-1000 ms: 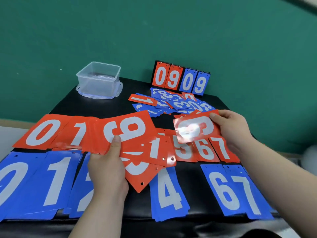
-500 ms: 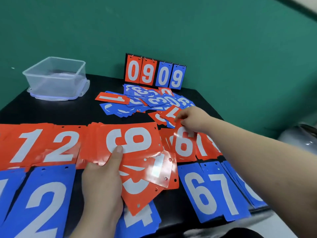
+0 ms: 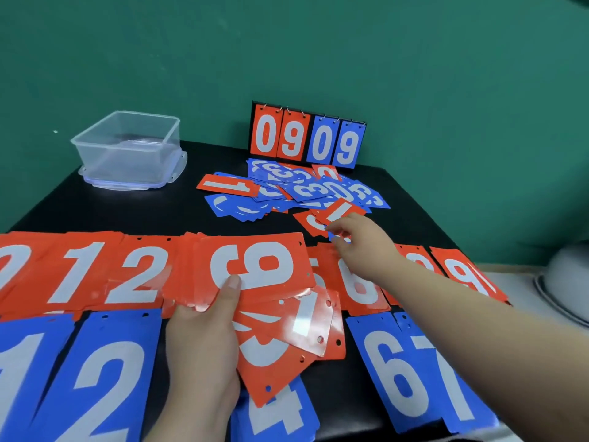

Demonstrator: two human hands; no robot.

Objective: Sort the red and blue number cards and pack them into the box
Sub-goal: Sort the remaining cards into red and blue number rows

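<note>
My left hand (image 3: 200,346) grips a fan of red number cards (image 3: 255,263) with a 9 on top, held low over the table's front middle. My right hand (image 3: 363,247) reaches to the near edge of the mixed pile of red and blue cards (image 3: 296,189). Its bent fingertips are on a red card (image 3: 342,212) there, but blur hides whether they pinch it. Sorted red cards (image 3: 140,272) lie in a row across the table, with a row of blue cards (image 3: 395,371) in front. The clear plastic box (image 3: 127,148) stands at the back left.
A flip scoreboard (image 3: 306,135) showing 09 09 stands against the green wall behind the pile. The black table (image 3: 127,215) shows bare between the box and the red row. A pale rounded object (image 3: 567,275) sits off the table's right edge.
My right hand set its red card down on the red row and moved back to the mixed pile. The view swung right. My left hand kept its fan.
</note>
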